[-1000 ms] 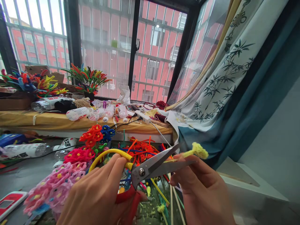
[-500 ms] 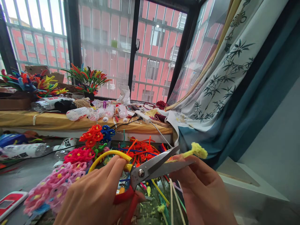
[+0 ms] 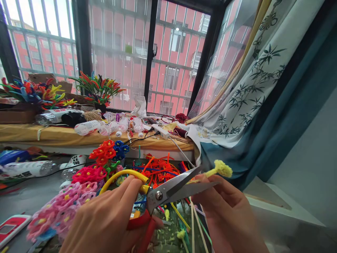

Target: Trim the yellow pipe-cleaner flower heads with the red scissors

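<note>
My left hand (image 3: 107,214) is wrapped round the yellow and red handles of a pair of scissors (image 3: 159,195). The blades are parted and point to the right, reaching the fingertips of my right hand (image 3: 223,207). Pinched in that hand is a fuzzy yellow piece (image 3: 222,168), its bushy end sticking out to the upper right. Part of its thin stem lies between the two blades. Whether the blades touch it cannot be made out.
Pink flowers (image 3: 65,207) and red flowers (image 3: 103,153) stand left of my hands. Behind lie orange-red fuzzy stems (image 3: 160,168). Plastic bottles (image 3: 88,127) rest on the window ledge (image 3: 58,135). A red and white device (image 3: 13,228) is at the lower left.
The scissors and both hands are nearly where they were. The fuzzy yellow piece has shifted very slightly to the left.
</note>
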A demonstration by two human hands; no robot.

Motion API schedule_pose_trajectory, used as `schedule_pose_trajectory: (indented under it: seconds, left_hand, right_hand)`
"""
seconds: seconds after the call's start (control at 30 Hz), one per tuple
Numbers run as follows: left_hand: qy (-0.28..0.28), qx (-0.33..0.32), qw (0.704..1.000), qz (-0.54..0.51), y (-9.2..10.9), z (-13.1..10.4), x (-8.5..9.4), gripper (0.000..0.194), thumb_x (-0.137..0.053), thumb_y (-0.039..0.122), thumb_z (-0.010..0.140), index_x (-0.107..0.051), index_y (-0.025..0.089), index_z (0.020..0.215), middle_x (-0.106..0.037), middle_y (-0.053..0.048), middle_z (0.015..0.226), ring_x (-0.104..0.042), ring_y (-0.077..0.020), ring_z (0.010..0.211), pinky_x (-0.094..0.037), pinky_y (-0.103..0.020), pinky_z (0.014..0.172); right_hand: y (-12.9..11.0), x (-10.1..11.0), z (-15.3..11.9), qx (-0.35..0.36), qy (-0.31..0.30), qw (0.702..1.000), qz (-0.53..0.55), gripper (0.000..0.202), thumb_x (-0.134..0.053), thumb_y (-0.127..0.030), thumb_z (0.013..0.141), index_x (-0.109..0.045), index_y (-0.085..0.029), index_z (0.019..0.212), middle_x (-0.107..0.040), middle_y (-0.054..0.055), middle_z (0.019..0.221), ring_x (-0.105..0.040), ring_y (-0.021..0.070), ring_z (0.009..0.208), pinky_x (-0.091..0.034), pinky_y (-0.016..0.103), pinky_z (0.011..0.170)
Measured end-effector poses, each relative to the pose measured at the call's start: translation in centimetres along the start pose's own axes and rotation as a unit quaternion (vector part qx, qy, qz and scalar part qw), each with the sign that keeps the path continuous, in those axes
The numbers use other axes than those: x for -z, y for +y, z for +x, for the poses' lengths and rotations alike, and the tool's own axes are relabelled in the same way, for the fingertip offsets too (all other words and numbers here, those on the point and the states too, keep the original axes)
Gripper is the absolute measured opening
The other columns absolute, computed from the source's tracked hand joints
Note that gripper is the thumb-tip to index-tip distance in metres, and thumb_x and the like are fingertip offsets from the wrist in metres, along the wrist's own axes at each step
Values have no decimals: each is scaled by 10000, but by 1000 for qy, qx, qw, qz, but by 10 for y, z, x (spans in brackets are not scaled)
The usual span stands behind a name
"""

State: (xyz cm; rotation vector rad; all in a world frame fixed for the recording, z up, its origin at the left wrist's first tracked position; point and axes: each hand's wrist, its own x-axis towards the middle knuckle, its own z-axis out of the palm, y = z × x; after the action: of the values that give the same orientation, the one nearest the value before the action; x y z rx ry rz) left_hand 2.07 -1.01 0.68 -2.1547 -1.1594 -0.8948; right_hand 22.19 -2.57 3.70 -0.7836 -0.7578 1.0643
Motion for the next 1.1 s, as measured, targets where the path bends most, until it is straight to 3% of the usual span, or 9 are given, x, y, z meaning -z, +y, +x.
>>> schedule_pose_trajectory:
  seconds: [0.2, 0.43, 0.7, 0.97, 1.1]
  left_hand:
    - [-15, 29, 999, -33, -1, -2, -4, 318, -401, 577, 936, -476, 281, 1026, -719, 31, 687, -717, -230, 518, -437, -294, 396]
    - [-36, 34, 998, -30, 3, 1, 4, 188, -495, 410, 887, -468, 285, 1025, -752, 17, 759, -746, -258, 591, -456, -305, 418]
    - [-24, 32, 999, -11, 3, -1, 5, 182, -419, 435, 926, -469, 272, 990, -753, -11, 742, -731, -257, 538, -463, -315, 399]
    - [9, -4, 1000, 13, -2, -1, 0, 229, -348, 457, 963, -453, 262, 1020, -766, -37, 766, -723, -232, 504, -450, -293, 374]
    - [-9, 0, 1000, 10, -1, -3, 3, 192, -388, 440, 942, -445, 271, 1011, -769, -27, 769, -726, -233, 505, -443, -295, 363]
  right_hand:
    - [3, -2, -1, 11, 25, 999, 26, 246, -955, -355, 520, -782, -229, 640, -747, -12, 612, -605, 109, 505, -503, 204, 509]
    - [4, -3, -1, 15, 49, 998, 37, 231, -951, -319, 521, -782, -222, 646, -747, -6, 616, -599, 114, 478, -508, 222, 482]
    - [1, -9, -2, 29, 51, 998, 9, 231, -929, -340, 537, -758, -193, 583, -686, -16, 570, -546, 81, 467, -474, 174, 449]
    - [7, 10, 9, 36, 8, 999, -10, 147, -896, -277, 611, -780, -202, 660, -710, 5, 590, -609, 132, 457, -534, 235, 458]
    - [9, 14, 11, 45, 11, 999, -10, 143, -898, -284, 620, -792, -209, 681, -737, 16, 629, -640, 142, 485, -549, 237, 483]
